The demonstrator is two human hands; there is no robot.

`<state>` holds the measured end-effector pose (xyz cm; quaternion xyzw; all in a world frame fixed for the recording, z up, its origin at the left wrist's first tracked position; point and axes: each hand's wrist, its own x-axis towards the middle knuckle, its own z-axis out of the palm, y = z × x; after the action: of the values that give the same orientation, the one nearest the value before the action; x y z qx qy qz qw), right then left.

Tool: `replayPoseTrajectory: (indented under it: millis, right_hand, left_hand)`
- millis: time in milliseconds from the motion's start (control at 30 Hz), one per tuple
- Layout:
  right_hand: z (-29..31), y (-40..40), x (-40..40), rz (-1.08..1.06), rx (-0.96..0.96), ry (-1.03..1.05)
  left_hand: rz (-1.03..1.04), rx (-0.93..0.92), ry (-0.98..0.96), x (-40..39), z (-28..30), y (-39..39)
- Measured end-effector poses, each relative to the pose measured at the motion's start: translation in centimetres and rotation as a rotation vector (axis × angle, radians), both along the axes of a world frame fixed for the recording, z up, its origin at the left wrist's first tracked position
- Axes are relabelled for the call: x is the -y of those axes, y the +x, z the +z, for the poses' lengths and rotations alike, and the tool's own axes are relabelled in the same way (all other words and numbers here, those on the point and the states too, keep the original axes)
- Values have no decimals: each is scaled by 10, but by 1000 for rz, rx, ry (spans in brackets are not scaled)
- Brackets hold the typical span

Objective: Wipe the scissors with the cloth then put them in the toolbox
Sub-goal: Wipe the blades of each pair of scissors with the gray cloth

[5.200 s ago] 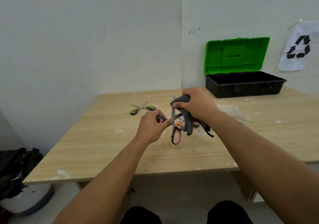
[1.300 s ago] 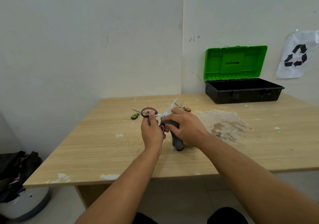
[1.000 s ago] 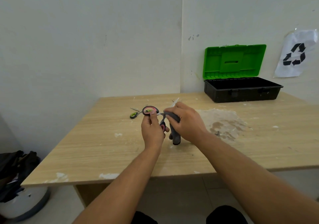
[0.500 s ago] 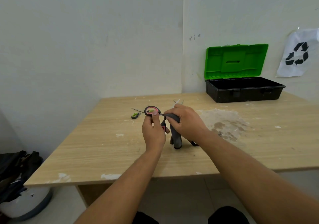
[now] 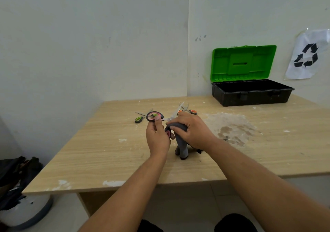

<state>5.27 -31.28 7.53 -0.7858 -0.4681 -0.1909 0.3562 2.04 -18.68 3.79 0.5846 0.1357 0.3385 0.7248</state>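
Pink-handled scissors (image 5: 155, 116) are gripped by the left hand (image 5: 157, 137) above the tabletop's (image 5: 100, 153) middle, while a grey cloth (image 5: 181, 145) is clutched around one blade by the right hand (image 5: 192, 131). The open toolbox (image 5: 250, 93) is set at the far right corner, with bare tabletop between.

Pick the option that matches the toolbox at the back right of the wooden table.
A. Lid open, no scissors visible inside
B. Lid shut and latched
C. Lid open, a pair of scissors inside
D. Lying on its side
A: the green lid of the black plastic toolbox stands upright and open, and the part of its interior that shows holds no scissors.
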Motion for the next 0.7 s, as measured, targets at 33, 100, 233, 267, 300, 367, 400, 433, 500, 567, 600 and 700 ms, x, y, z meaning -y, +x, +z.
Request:
replayPoseTrajectory:
  millis: [33,100,233,267,300,367,400,433,500,567,600,700]
  right_hand:
    - [0,1,0,7,-6,-8]
    - [-1,5,2,0,-13,-38]
    - [-1,10,7,-56,-24,43]
    - [-1,8,5,-51,-23,74]
    - [-1,6,3,-35,-13,89]
    - [0,3,-2,9,10,78]
    - [-1,3,-3,15,14,65]
    - [-2,4,-4,-4,11,63]
    - [-5,7,-3,-104,-6,124]
    - [-9,8,-2,-207,12,236]
    - [-10,7,-2,-242,40,289]
    - [-10,4,-6,-326,113,378]
  left_hand:
    - [-13,3,-25,0,1,-1]
    - [-21,-3,-82,-2,3,-1]
    - [-36,16,-147,-7,9,-3]
    - [-41,19,-146,-6,10,-3]
    - [-46,21,-152,-5,11,-3]
    - [-62,21,-173,-3,10,-3]
    - [-69,19,-177,-1,10,-3]
    - [-70,19,-180,0,9,-3]
    - [-56,13,-181,0,6,-3]
    - [-43,0,-170,-1,4,-4]
    - [-41,-2,-170,-1,3,-5]
    - [-40,-8,-189,2,2,-4]
